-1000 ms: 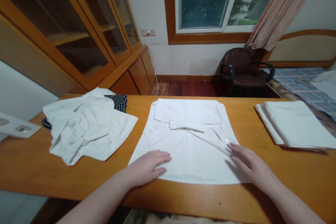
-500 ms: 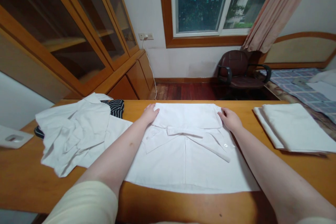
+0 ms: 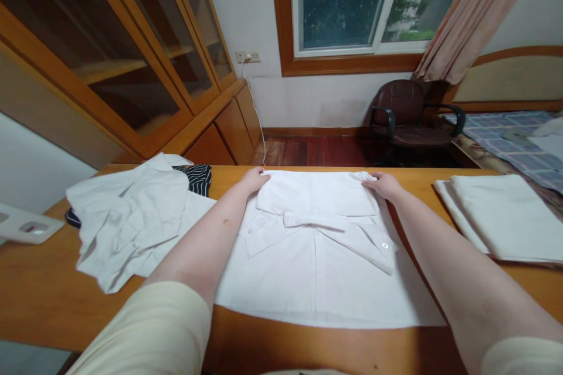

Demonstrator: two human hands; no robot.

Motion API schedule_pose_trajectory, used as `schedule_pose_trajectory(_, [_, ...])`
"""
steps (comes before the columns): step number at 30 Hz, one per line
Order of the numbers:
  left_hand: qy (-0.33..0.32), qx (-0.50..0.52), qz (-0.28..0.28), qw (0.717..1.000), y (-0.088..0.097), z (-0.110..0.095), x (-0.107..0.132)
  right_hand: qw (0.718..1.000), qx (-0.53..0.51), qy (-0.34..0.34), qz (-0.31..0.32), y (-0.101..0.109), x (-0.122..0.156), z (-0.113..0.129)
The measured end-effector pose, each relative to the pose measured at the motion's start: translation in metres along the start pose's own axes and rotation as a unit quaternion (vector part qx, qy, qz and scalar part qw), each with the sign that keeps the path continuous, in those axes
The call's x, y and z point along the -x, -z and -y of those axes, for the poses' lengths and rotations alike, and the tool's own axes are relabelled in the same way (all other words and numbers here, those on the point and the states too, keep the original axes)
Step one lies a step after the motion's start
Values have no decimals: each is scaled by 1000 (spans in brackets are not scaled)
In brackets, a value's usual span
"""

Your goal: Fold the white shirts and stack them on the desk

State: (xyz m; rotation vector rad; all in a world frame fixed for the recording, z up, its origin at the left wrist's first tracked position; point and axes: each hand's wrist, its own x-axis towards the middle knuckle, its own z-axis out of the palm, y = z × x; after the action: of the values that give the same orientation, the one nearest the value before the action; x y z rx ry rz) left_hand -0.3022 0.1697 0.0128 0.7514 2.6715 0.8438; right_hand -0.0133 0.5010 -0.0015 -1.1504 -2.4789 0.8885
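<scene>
A white coat lies spread in front of me, its far part folded over toward me. A loose belt strap crosses its middle, and a button shows near the right side. At the far left corner of the fold, my left hand is closed on the cloth, thumb on top. My right hand pinches the far right corner, where the fabric is slightly bunched. The fingertips under the cloth are hidden on both sides.
On the left lies a crumpled white garment over a black striped cloth, near a white plastic object. Folded white cloths are stacked at the right of the wooden table. A chair stands beyond.
My right hand has shifted its hold to pinch the far right corner, thumb now over the cloth. The left hand keeps nearly the same place. The view has turned slightly left.
</scene>
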Motion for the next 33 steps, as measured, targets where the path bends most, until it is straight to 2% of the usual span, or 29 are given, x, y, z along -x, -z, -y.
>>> schedule_pose_trajectory(4, [-20,55,-24,998,16,-11,6,999,-42,-7,-17,10,11,15])
schedule_pose_trajectory(7, [-43,83,-50,994,38,-19,14,993,-96,-4,-70,25,27,28])
schedule_pose_trajectory(10, [-94,105,-61,988,65,-22,30,982,-147,16,-118,43,50,36])
schedule_pose_trajectory(15, [-156,91,-41,983,100,-17,84,967,-182,100,-146,69,94,33])
schedule_pose_trajectory(18, [-162,78,-19,984,110,-14,127,967,-195,91,-134,74,124,25])
schedule_pose_trajectory(21, [-135,45,-22,990,110,-6,171,970,-206,39,-121,72,157,13])
schedule_pose_trajectory(23, [-139,32,-6,990,105,3,196,971,-210,36,-110,69,179,2])
schedule_pose_trajectory(28, [-152,48,25,987,79,32,241,984,-122,114,-61,59,221,-33])
schedule_pose_trajectory(33, [-122,81,46,988,46,52,264,985,-79,152,-32,47,240,-60])
